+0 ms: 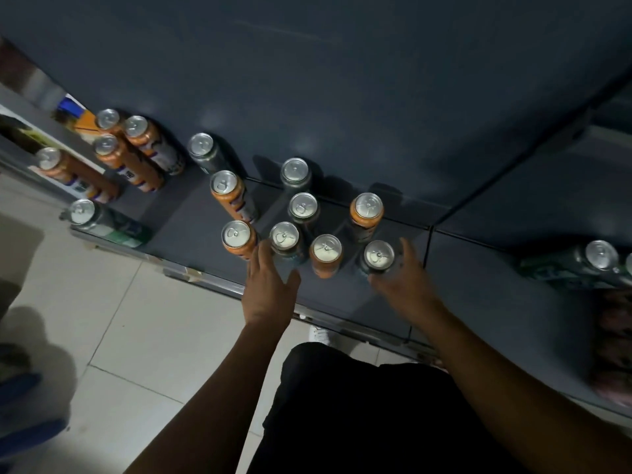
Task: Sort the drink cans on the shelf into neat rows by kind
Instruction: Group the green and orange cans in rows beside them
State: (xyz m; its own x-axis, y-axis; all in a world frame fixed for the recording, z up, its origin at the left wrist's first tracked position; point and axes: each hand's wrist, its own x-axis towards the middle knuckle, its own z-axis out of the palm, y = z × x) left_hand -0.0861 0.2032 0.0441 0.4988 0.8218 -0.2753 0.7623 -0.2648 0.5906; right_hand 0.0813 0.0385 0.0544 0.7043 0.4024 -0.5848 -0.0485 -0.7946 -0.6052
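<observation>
We reach both arms over a dark shelf [191, 230] where orange and dark green drink cans stand mixed: our left hand [268, 290] is spread open and holds nothing, its fingers arriving around a dark can [284, 238] at the front, while our right hand [403, 280] curls loosely about another dark can [378, 257], though we cannot tell if it grips. The cans stand close, so a careless sweep could topple the orange can [326, 254] between our hands.

Both hands forward, left hand [268, 289] fingers spread, right hand [403, 278] curled, thumb out.
</observation>
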